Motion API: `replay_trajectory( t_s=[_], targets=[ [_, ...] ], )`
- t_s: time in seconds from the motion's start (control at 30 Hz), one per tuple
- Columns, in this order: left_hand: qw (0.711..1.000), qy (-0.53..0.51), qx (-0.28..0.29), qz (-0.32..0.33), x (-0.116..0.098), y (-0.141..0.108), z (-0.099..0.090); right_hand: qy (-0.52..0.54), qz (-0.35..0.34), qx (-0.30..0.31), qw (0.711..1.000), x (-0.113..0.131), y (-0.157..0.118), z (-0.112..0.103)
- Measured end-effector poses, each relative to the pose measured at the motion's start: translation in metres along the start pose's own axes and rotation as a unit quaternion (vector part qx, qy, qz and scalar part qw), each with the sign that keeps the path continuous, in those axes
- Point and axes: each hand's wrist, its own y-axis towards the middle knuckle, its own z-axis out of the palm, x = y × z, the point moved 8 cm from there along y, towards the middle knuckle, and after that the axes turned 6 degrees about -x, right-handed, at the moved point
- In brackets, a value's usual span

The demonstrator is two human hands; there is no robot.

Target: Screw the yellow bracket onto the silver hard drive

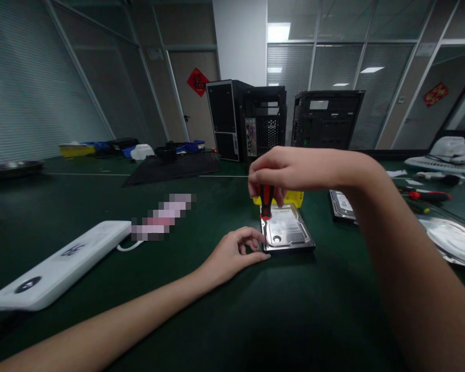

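Green tabletop [217,206] bears rectangular metal hard drive [289,230] beneath red-black screwdriver [267,199].

Chunky white gadget [62,266] sits near left on the green worktop [201,196], with a black mat [186,168] farther back. Black PC cases [327,121] lined up far middle, red sign [197,81] on the door [196,121] behind. Far left's kinda blurry, but maybe a metal dish [13,169].
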Motion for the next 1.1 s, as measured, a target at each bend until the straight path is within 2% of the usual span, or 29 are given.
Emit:
replay_trajectory(
  t_s=[0.43,0.67,0.87,1.1],
  targets=[
    [1.0,0.006,-0.001,0.003,-0.0014,-0.0007,-0.0007,0.042,-0.056,0.015,0.997,0.0076,0.0019,0.0027],
    [1.0,-0.002,0.004,0.006,-0.0017,-0.0004,0.0007,0.048,-0.045,0.01,0.998,0.0047,0.0055,0.0051],
    [1.0,-0.005,0.007,0.008,-0.0013,-0.0006,0.0009,0.015,-0.041,-0.024,0.999,-0.0018,0.0091,0.0018],
    [1.0,0.003,0.006,-0.011,-0.0022,-0.0013,0.0002,-0.012,-0.02,-0.026,0.999,-0.0023,0.0043,-0.0004]
  ],
)
